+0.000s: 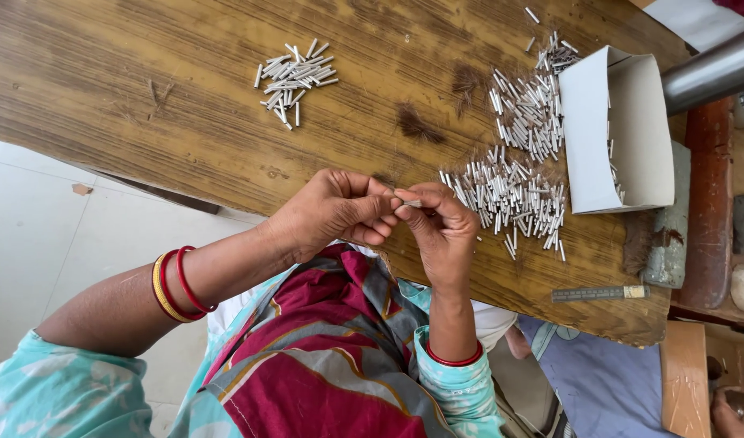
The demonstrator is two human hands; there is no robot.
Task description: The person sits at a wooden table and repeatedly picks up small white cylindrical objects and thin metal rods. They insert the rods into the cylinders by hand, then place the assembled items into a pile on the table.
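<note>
Over the near edge of the wooden table (145, 105), we pinched one small white tube (410, 199) between our left hand (331, 209) and right hand (441, 223), both grasping it, just beside the big pile of tubes (514, 195) and white box (623, 138).

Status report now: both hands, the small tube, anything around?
Left hand and right hand pinch one small white tube together. Big tube pile beside right hand. Open white box beyond pile. Nothing blocking.

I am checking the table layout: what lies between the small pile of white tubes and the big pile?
Head view: small pile, big pile; between them, bare wood with two brown fibre tufts.
</note>
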